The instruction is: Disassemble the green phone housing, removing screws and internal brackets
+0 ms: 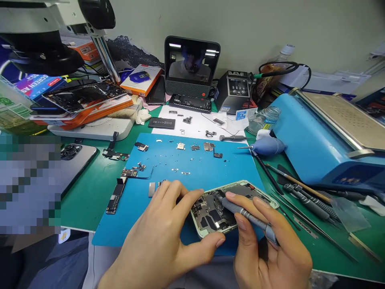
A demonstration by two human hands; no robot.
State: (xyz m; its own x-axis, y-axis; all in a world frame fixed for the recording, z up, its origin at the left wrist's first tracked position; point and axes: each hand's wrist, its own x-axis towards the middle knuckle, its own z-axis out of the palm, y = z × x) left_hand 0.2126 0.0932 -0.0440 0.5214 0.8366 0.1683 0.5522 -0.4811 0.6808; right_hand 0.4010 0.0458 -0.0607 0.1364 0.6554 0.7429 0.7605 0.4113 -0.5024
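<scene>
Opened phone chassis (231, 208) lying on blue mat (186, 168) near front table edge. Left hand (168, 237) bracing its left rim; right hand (270, 249) pinching precision screwdriver (246, 216), tip inside. Light, rigid, probably fragile within; best gripped by the frame edges.

A phone repair workshop: microscope (45, 36), soldering station (234, 91), dismantled phones (84, 96) crowd the bench (90, 192).

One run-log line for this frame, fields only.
left hand: steadies opened phone | right hand: holds screwdriver, tip inside phone | surface: blue mat | nearby: loose parts, logic board
</scene>
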